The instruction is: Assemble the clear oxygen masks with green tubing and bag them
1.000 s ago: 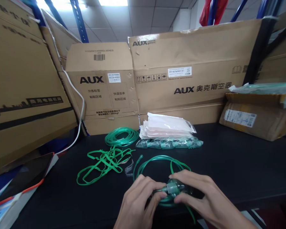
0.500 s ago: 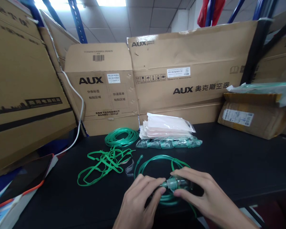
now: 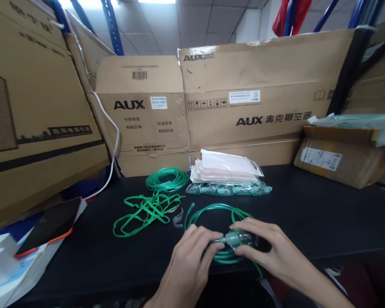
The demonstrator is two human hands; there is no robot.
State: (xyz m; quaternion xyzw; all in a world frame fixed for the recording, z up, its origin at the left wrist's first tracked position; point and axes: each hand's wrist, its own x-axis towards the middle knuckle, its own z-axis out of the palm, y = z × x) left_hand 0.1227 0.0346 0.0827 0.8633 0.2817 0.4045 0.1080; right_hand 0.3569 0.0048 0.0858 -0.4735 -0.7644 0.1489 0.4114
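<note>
Clear plastic mask: likely light, pliable | pale-green cylindrical collar: probably stiffer, best hold | left hand: pinching green plastic tube, mask's left | right hand: pinching mask

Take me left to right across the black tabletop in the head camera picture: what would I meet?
Tangled green straps, left hand, pale connector, right hand, small cardboard box.

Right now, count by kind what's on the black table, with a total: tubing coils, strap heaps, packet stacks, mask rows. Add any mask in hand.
Green tubing coils: 2, rear coil and front coil
Green strap heap: 1
White packet stack: 1
Clear mask row: 1
Held mask: 1
Total: 6
</note>
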